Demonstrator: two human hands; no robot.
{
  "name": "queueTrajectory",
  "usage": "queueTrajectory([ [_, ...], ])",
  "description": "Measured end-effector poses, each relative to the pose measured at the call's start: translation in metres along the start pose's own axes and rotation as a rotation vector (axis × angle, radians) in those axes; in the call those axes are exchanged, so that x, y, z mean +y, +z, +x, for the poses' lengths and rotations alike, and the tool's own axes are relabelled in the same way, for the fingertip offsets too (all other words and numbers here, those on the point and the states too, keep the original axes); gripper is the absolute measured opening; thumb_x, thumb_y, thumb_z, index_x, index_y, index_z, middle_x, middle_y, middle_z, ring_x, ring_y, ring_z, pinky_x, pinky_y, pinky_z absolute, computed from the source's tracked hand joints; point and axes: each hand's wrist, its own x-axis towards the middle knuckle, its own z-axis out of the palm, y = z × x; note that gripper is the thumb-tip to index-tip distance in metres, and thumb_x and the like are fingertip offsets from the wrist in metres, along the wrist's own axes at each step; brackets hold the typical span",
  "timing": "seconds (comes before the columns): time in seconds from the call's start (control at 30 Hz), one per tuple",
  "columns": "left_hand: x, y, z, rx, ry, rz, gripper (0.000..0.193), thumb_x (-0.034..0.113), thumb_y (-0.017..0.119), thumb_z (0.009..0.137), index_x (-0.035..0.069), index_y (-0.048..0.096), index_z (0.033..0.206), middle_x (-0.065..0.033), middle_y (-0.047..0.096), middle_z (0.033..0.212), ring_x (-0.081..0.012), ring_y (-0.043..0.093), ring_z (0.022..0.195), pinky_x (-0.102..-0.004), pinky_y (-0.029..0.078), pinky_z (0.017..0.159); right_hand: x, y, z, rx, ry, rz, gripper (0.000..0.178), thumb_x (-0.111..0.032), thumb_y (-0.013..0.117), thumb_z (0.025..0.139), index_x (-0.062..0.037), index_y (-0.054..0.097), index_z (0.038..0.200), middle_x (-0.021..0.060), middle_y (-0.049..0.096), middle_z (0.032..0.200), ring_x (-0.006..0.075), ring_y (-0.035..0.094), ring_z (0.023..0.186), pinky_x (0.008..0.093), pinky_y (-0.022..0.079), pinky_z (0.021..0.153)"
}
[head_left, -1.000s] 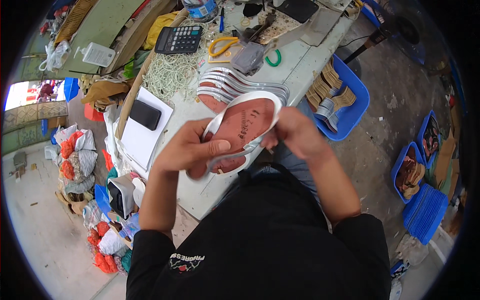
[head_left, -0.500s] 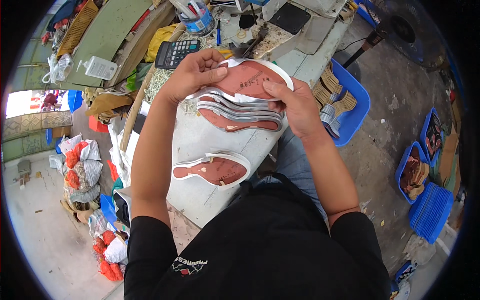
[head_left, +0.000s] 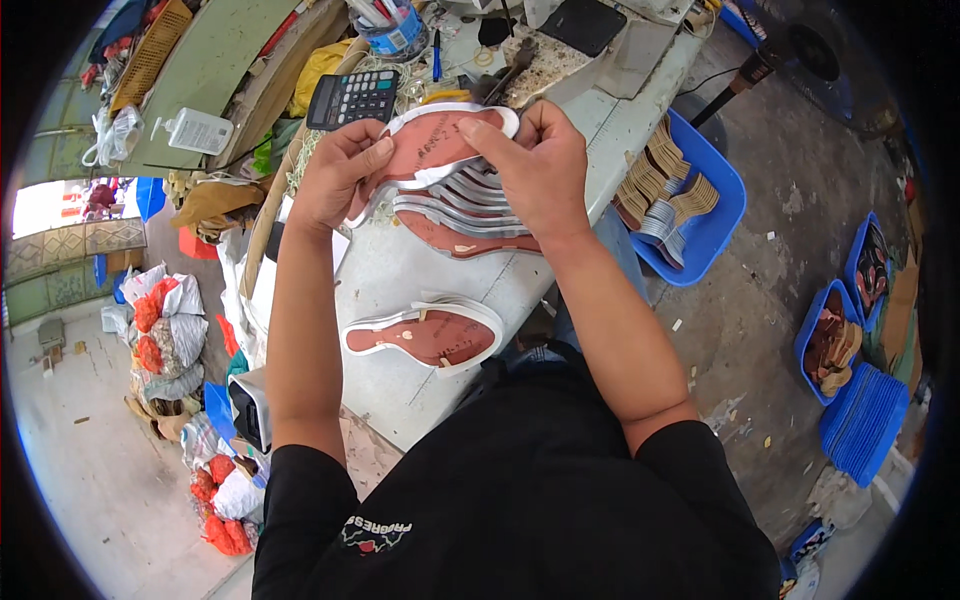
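A reddish-brown shoe insole (head_left: 425, 150) with a white strip round its edge is stretched between my two hands above the table. My left hand (head_left: 340, 178) pinches its left end, thumb on top. My right hand (head_left: 545, 165) grips the other end, its thumb pressed onto the brown face. Just beneath lies a fanned stack of similar insoles (head_left: 465, 240) with pale edges, partly covered by my right hand. Closer to my body, a smaller pile of white-edged insoles (head_left: 430, 335) rests on the table.
The white worktable (head_left: 385, 395) carries a calculator (head_left: 352, 100), a blue pen (head_left: 437, 55) and a tub of pens (head_left: 392, 35). On the right stand a blue bin (head_left: 715, 245) of stacked soles and a black fan (head_left: 800, 70). Filled bags (head_left: 165, 320) lie on the left.
The held insole has shifted left and tilted, its right end now higher. My right hand has moved left and up along it; my left hand has moved slightly left and down.
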Motion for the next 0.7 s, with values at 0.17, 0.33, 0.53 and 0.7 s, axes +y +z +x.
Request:
queueTrajectory([
  [0.17,-0.031,-0.001,-0.022,0.038,0.004,-0.162,0.018,0.014,0.068,0.104,-0.001,0.067,0.115,-0.0076,0.075,0.101,-0.0125,0.069,0.089,-0.0255,0.054,0.082,-0.004,0.001,0.001,0.01,-0.019,-0.043,0.053,-0.029,0.091,0.074,-0.007,0.045,0.062,-0.0013,0.047,0.058,0.0115,0.041,0.057,0.0332,0.039,0.053],
  [0.33,-0.038,0.018,-0.047,0.04,0.0,-0.223,0.021,0.014,0.069,0.103,0.0,0.068,0.118,-0.0076,0.076,0.104,-0.0127,0.07,0.091,-0.0276,0.054,0.085,-0.004,0.0,0.001,0.018,0.006,-0.038,0.052,-0.029,0.091,0.073,-0.0064,0.046,0.061,-0.0011,0.049,0.057,0.0106,0.042,0.055,0.0329,0.039,0.052],
  [0.53,-0.034,0.077,-0.066,0.124,0.007,-0.263,0.018,0.014,0.073,0.101,0.001,0.07,0.113,-0.0039,0.076,0.096,-0.0092,0.07,0.08,-0.025,0.055,0.074,-0.002,-0.001,0.004,-0.016,0.049,0.061,0.05,-0.028,0.09,0.076,-0.0072,0.047,0.061,-0.0033,0.05,0.059,0.0064,0.044,0.057,0.0293,0.036,0.05],
  [0.7,-0.021,0.128,-0.067,0.141,0.014,-0.302,0.028,0.013,0.075,0.1,-0.002,0.068,0.123,-0.0094,0.077,0.107,-0.014,0.073,0.091,-0.0297,0.059,0.083,0.003,-0.017,0.001,-0.186,0.087,0.247,0.035,-0.023,0.083,0.093,-0.0112,0.055,0.075,-0.0074,0.053,0.072,0.0016,0.043,0.063,0.0227,0.036,0.056],
])
